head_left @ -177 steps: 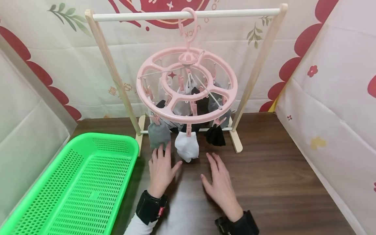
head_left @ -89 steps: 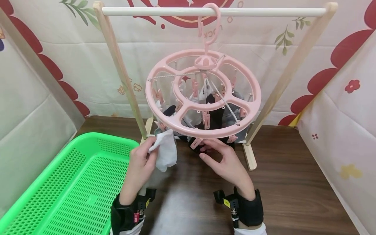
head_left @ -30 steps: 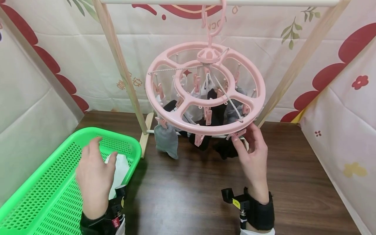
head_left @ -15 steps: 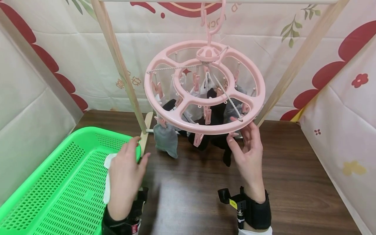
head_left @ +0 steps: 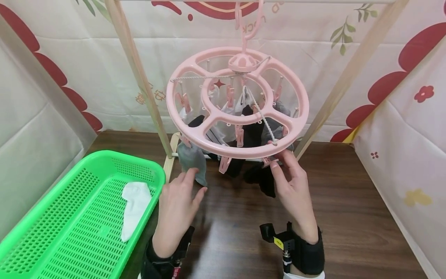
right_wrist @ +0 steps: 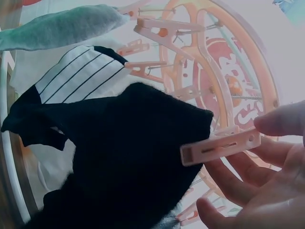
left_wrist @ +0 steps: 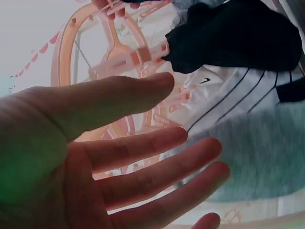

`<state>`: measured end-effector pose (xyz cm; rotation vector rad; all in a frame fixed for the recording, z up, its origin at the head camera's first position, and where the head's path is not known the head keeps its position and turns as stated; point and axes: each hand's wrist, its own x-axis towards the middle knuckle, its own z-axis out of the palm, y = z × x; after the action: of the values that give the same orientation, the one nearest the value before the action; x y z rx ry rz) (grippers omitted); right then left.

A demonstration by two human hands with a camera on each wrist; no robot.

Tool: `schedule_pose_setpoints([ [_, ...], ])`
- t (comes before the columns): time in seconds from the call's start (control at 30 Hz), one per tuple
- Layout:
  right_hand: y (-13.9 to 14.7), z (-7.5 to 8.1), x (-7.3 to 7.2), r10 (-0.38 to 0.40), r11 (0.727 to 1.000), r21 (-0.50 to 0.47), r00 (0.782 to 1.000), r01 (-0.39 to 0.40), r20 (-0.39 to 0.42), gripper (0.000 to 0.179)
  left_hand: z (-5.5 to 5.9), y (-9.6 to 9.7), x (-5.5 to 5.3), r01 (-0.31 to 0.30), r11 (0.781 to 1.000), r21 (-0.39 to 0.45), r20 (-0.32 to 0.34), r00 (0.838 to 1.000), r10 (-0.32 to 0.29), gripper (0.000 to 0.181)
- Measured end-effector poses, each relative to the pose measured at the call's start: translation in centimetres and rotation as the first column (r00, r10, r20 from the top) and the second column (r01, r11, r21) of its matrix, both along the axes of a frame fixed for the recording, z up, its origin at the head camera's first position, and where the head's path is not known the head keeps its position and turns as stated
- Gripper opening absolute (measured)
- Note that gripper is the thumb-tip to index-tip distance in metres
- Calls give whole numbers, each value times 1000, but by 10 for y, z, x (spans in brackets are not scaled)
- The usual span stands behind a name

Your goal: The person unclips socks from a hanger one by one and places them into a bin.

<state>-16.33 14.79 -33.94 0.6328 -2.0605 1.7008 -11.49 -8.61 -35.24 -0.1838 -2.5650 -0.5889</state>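
Unclipping, likely: your right hand (head_left: 292, 192) pinched the pink plastic clip (right_wrist: 238, 143) on the black fabric sock (right_wrist: 138, 148), near-right edge of the round pink plastic hanger (head_left: 240, 153). Left hand (head_left: 177, 211) loosely spread, empty. Next probably called for squeezing, sock supported.

I log left hand (head_left: 177, 211) stretched forward, fingers slightly parted, thumb held apart, right hand (head_left: 294, 188) angled inward at my far end, thumb and fingers in a pinch, black cuff (head_left: 308, 252) around each wrist.

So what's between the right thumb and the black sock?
A pink clip: in the right wrist view, the right hand pinches one end; the other meets the black sock.
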Motion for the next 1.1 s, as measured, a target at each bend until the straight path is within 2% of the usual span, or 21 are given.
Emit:
schedule_pose_setpoints([
  [0.17,-2,2,1,0,1000,14,1000,0,18,38,-4,11,-5,65,997,32,37,997,-67,42],
  [0.33,-3,4,2,-3,1000,-9,999,3,44,43,-10,32,-17,153,984,95,61,985,-159,45],
  [0.57,-2,3,3,4,999,-46,998,-1,62,41,-16,54,-32,209,965,156,118,966,-228,47],
  [0.73,-2,1,2,29,998,-56,998,-26,47,36,-20,61,-35,275,932,235,60,953,-296,30],
  [0.87,-1,1,1,48,998,-47,998,-46,40,36,-20,61,-34,293,911,289,9,951,-308,14],
  [0.97,-1,1,1,48,998,-42,999,-47,19,36,-18,59,-33,286,910,301,-15,955,-295,8],
  [1.1,-4,-1,0,12,999,-49,999,-14,-52,36,-17,57,-31,281,913,297,-35,958,-283,5],
])
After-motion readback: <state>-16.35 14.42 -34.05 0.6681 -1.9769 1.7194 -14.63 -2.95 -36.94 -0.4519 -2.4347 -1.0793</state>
